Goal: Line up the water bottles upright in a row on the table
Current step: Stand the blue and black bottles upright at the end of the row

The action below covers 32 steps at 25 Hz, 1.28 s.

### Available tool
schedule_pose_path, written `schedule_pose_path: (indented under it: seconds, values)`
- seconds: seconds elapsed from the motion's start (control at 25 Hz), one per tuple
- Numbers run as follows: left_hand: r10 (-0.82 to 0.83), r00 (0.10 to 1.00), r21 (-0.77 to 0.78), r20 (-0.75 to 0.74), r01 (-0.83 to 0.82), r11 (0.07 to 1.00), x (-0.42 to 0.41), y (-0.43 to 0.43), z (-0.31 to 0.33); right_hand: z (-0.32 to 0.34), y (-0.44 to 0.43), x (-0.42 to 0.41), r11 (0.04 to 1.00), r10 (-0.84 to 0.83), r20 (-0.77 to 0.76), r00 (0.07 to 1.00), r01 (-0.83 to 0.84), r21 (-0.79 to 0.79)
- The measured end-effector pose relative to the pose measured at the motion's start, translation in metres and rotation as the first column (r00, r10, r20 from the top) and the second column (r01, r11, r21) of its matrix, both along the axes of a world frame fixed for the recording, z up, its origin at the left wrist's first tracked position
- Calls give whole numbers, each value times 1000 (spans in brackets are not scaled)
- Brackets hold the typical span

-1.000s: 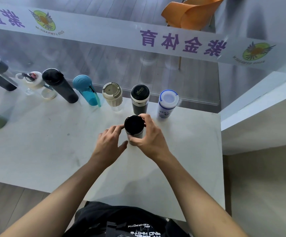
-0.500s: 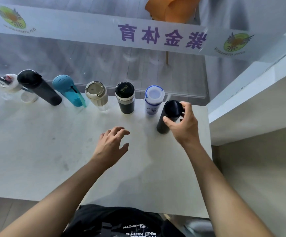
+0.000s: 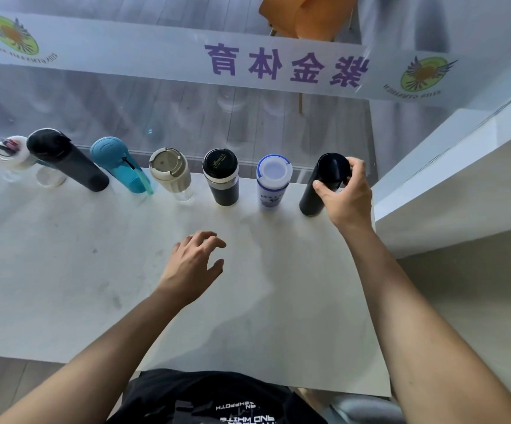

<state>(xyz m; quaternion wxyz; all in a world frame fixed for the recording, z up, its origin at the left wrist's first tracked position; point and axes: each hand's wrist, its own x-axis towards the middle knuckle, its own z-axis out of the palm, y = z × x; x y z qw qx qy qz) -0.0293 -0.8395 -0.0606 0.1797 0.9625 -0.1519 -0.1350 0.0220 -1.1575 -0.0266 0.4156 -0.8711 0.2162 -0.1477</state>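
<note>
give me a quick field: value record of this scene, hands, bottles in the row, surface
right hand: gripping the black bottle near its top, at the right end of the row
left hand: open, holding nothing, over the table
row, right to left: black bottle, white bottle with blue rim, black and silver flask, beige bottle, teal bottle, tall black bottle
row position: along the table's far edge

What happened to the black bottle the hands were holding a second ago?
The right hand carried the black bottle from the middle of the table to the right end of the row, beside the white and blue bottle, still gripping it. The left hand let go and hovers open. The other bottles stayed put.
</note>
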Motion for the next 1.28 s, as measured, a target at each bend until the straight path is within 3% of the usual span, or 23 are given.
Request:
schedule_pose_path:
  seconds: [0.4, 0.68, 0.92, 1.28]
  values:
    - [-18, 997, 8, 71, 17, 1000, 6, -7, 13, -5, -12, -2, 999, -36, -32, 999, 35, -15]
    - [17, 990, -17, 137, -15, 1000, -5, 3, 30, 10, 46, -47, 969, -17, 180, 984, 61, -238]
    - [96, 972, -56, 213, -86, 995, -24, 46, 46, -6, 134, -80, 946, 222, 86, 971, -193, -259]
    - [350, 888, -118, 297, -330, 937, -73, 194, 76, 6, 312, -98, 767, 573, -74, 816, -566, -301]
